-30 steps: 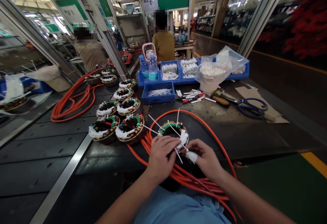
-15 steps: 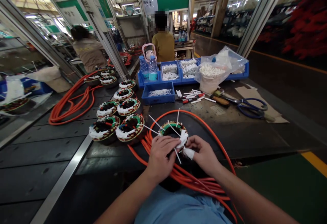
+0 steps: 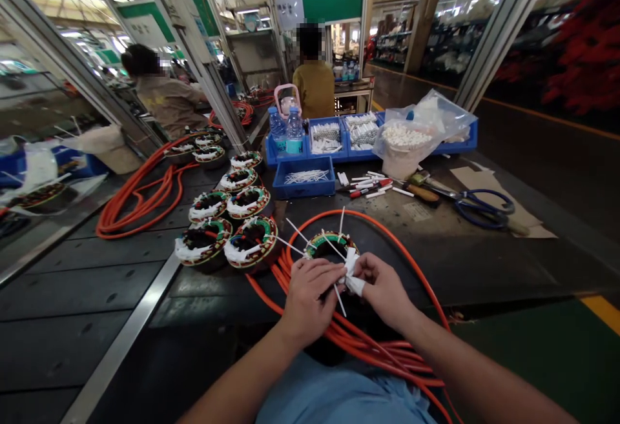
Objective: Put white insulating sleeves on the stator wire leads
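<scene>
A round wound stator coil (image 3: pixel 334 244) lies on the dark bench just in front of me, with several white cable ties sticking up from it. My left hand (image 3: pixel 310 298) rests on its near left side, fingers curled onto the winding and a white tie. My right hand (image 3: pixel 382 292) has its fingers pinched on a white sleeve or tie end (image 3: pixel 352 282) at the coil's near right edge; its fingertip is wrapped in white tape. A coil of orange hose (image 3: pixel 368 340) loops round the stator and under both wrists.
Several finished stators (image 3: pixel 227 224) stand in two rows to the left. Blue bins (image 3: pixel 304 179) of white ties and sleeves, two water bottles (image 3: pixel 287 132), a plastic bag of white parts (image 3: pixel 404 140), pens, a brush and blue scissors (image 3: pixel 482 208) lie behind. Two people work farther back.
My right hand has drawn in closer to the left hand at the coil's edge. The view has shifted slightly; the stator stays where it was.
</scene>
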{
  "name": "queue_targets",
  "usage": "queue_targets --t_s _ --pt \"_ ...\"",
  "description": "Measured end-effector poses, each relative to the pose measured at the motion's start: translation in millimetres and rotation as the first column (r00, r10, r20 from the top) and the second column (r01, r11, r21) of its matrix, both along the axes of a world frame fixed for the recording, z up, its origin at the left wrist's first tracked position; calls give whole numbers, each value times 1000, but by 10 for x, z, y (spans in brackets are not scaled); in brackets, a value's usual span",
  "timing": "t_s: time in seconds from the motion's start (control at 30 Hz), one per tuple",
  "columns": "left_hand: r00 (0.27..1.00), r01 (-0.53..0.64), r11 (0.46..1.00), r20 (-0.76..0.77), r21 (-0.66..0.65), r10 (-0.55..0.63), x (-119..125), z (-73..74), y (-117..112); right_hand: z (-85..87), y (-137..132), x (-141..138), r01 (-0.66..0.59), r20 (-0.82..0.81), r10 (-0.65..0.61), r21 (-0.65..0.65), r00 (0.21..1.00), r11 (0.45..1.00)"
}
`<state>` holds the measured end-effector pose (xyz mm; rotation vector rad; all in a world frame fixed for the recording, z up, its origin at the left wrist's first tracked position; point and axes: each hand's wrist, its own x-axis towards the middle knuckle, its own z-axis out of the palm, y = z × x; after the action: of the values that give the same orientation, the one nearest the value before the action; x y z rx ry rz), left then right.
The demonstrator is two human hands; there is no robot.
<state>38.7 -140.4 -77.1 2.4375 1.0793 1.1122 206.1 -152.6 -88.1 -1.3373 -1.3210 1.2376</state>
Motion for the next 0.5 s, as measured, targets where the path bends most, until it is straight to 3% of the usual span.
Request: queue_targets --t_s 0.07,0.13,0.2,0.23,0.3,0.37,0.43,0.5 --pt "1000 -14 1000 10 -18 14 5 9 -18 75 5 51 -98 325 37 173 945 980" --pt "1000 -19 999 8 -39 19 10 36 -38 158 -2 114 -302 671 -26 367 741 880" --pt "999 -27 996 -31 -86 25 14 82 -51 227 -7 163 -534 837 -163 471 523 702" --pt "997 -40 993 -66 -115 32 15 109 -54 253 -4 178 -628 860 -219 490 461 604" --pt "987 -73 985 -151 -157 49 15 158 -51 301 28 184 -752 856 -289 516 429 410" --pt "974 -78 984 -224 -162 41 11 189 -37 358 118 167 -786 825 -353 545 441 293" --pt "963 -56 987 -270 -151 13 3 198 -19 424 252 142 -756 790 -411 586 454 291" --pt "952 -41 991 -306 -130 0 -5 188 -4 470 370 127 -713 784 -395 610 480 346"
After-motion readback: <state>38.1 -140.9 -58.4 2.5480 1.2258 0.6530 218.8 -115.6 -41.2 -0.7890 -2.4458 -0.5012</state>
